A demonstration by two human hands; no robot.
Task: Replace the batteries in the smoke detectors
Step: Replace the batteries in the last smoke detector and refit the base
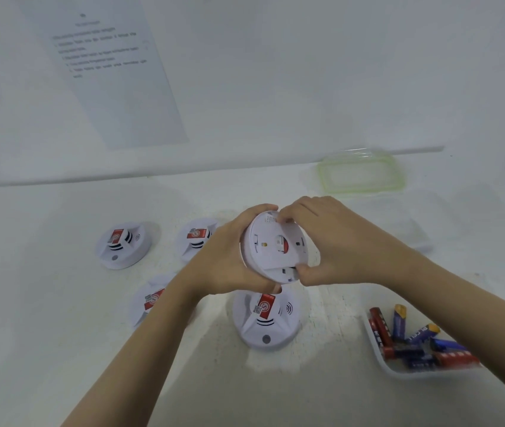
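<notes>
A printed sheet of paper hung on the white wall, its text too blurred to read. On the white table, a clear plastic lid with a green rim lay flat near the wall, at the far right.

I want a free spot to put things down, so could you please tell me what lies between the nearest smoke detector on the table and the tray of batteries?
In the head view, only bare white table lies between the nearest smoke detector and the tray of batteries.
</notes>
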